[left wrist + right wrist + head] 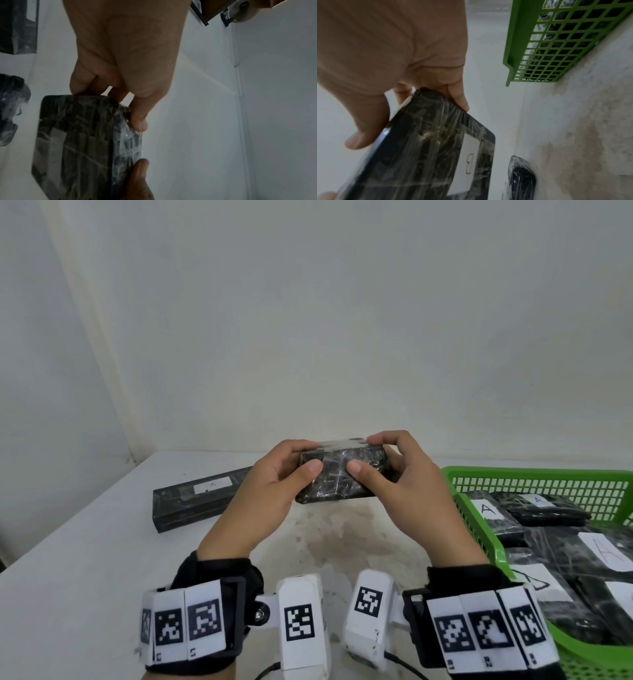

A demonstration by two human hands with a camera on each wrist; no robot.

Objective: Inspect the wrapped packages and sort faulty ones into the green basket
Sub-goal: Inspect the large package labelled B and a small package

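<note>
A black package wrapped in clear film (337,475) is held up over the table's middle by both hands. My left hand (274,474) grips its left end, thumb on the near face and fingers over the top. My right hand (394,470) grips the right end the same way. In the right wrist view the package (426,155) shows a white label marked "B" (469,159) on its underside. In the left wrist view the package (82,146) is pinched at its edge by my fingertips (139,121). The green basket (479,518) stands at the right with several wrapped packages labelled "A" inside.
A long black wrapped package with an "A" label (198,498) lies on the white table (85,577) at the left. Another small wrapped package (520,180) lies on the table below my hands. A white wall rises behind. The tabletop in the middle is stained.
</note>
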